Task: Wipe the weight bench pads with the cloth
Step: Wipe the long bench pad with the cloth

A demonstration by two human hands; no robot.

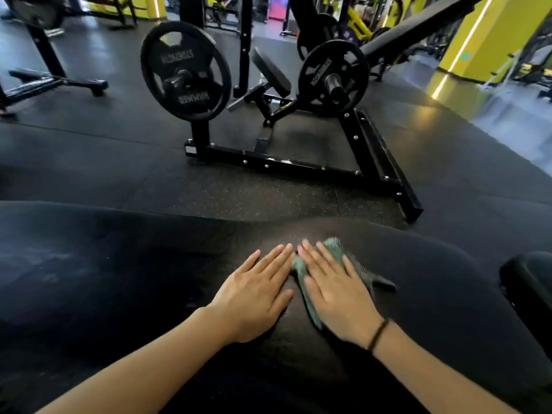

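Observation:
A wide black bench pad (125, 264) fills the lower half of the head view. My right hand (334, 291) lies flat with straight fingers on a grey-green cloth (355, 261), pressing it onto the pad; the hand looks blurred by motion. The cloth sticks out beyond the fingers and to the right, and a strip shows left of the palm. My left hand (257, 291) rests flat on the bare pad just left of the cloth, its fingertips almost touching those of the right hand.
Beyond the pad, a black machine frame (298, 168) stands on the dark rubber floor with two weight plates (185, 73) and a small angled pad (270, 71). Another black pad edge (528, 282) sits at the right. A yellow pillar (490, 34) rises at the far right.

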